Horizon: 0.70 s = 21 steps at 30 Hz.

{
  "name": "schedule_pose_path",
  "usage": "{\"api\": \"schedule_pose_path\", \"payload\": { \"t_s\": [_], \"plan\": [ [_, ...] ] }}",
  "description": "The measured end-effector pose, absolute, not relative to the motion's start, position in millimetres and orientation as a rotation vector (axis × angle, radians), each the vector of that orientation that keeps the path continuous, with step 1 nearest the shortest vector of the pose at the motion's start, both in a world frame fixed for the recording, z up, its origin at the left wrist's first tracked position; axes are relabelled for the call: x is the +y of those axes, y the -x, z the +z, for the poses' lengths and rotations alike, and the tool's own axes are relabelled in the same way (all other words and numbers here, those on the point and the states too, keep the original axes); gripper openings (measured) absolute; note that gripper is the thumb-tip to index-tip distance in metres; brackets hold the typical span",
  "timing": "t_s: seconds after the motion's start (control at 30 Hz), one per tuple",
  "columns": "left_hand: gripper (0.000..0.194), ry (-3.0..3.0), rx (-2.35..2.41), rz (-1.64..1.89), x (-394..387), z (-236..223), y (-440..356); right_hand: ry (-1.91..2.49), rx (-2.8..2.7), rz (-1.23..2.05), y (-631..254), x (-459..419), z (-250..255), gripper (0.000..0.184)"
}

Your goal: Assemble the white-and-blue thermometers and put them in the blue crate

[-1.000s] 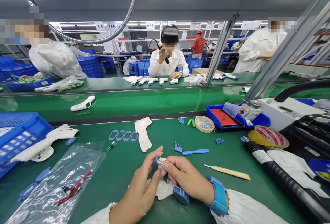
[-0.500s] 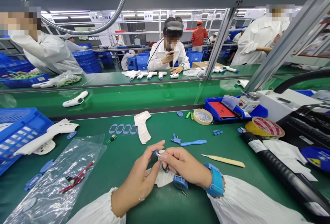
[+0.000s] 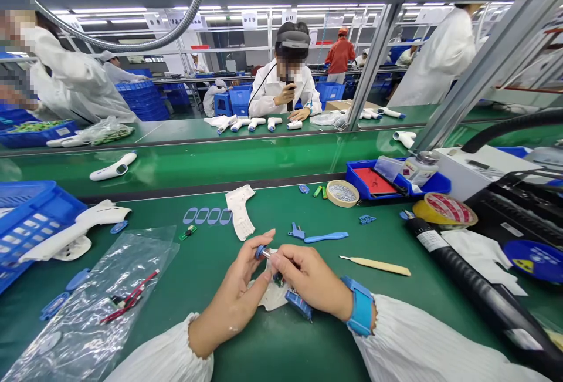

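My left hand [image 3: 233,297] and my right hand [image 3: 310,279] meet low in the middle of the head view. Between them is a short metal tube with a blue collar [image 3: 263,251]. My left index finger presses the collar end, while my right thumb and fingers pinch the tube. Beneath lies a white thermometer housing piece [image 3: 273,298], partly covered by my fingers. A blue display module [image 3: 299,304] sits under my right hand, beside the housing. Small dark and green parts between my hands are mostly hidden.
Ahead are a white housing half [image 3: 240,212], a blue plastic piece [image 3: 325,237] and a cream-handled tool [image 3: 380,265]. To the left lie a plastic bag [image 3: 145,247] and blue basket [image 3: 39,223]. A black tube [image 3: 475,288] runs along the right. A co-worker [image 3: 285,85] sits opposite.
My hands keep their grip on the tube, with only a slight turn. The white thermometer on the green belt has shifted left. Opposite, the co-worker's black handheld tool has come down.
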<state>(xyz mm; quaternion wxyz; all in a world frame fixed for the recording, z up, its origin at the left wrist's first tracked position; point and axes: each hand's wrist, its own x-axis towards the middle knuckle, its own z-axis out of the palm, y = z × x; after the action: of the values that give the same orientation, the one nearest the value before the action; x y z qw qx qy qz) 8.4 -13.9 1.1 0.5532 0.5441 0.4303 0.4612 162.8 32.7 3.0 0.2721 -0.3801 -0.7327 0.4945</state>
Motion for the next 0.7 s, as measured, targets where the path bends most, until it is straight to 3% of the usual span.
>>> {"api": "schedule_pose_path", "payload": {
  "t_s": [0.17,0.7],
  "plan": [
    [0.038,-1.243,0.984,1.125,-15,4,-10,0.913,-1.819,1.598,-162,35,3,0.038],
    [0.036,-1.414,1.031,1.065,-15,-4,-7,1.099,-1.974,1.201,-163,27,7,0.027]
  ]
}}
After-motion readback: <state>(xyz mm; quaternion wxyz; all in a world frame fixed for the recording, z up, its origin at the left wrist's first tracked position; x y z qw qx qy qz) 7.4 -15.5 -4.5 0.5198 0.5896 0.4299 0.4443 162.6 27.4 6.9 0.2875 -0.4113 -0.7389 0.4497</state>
